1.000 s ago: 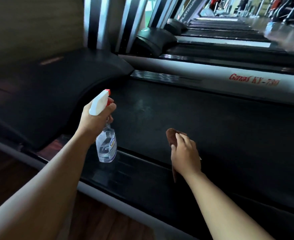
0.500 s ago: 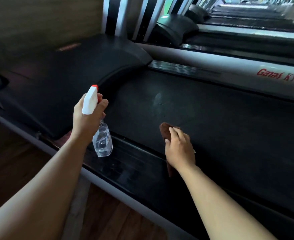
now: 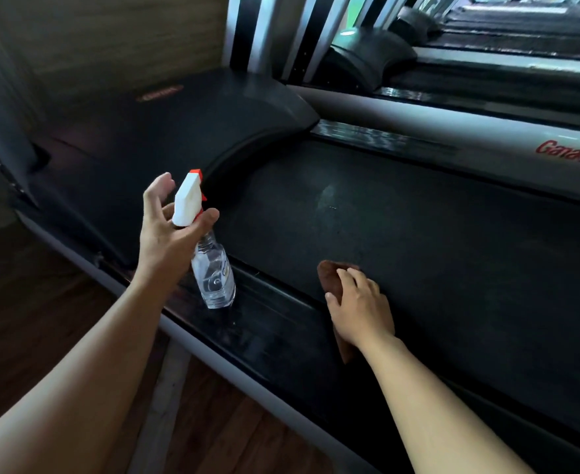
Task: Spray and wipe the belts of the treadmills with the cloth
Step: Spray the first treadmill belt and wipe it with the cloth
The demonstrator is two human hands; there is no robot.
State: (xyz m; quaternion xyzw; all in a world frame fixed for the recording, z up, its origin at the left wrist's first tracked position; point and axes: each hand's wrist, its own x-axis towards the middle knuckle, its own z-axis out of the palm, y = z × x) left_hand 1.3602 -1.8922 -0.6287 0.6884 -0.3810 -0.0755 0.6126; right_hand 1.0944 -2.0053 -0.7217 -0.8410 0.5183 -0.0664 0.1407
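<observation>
My left hand (image 3: 165, 234) is hanging wide open around the spray bottle (image 3: 213, 278), fingers straight, only the thumb touching its neck under the white trigger head. The bottle is standing upright on the side rail (image 3: 274, 323), just beside the belt's (image 3: 418, 241) near edge. My right hand (image 3: 360, 309) is lying flat on the brown cloth (image 3: 329, 278), pressing it onto the belt close to that same edge. A pale smear (image 3: 327, 196) is showing on the belt beyond the cloth.

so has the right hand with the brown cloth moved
Yes: right hand went left, toward the black motor hood; from right of the pale smear to below it.
</observation>
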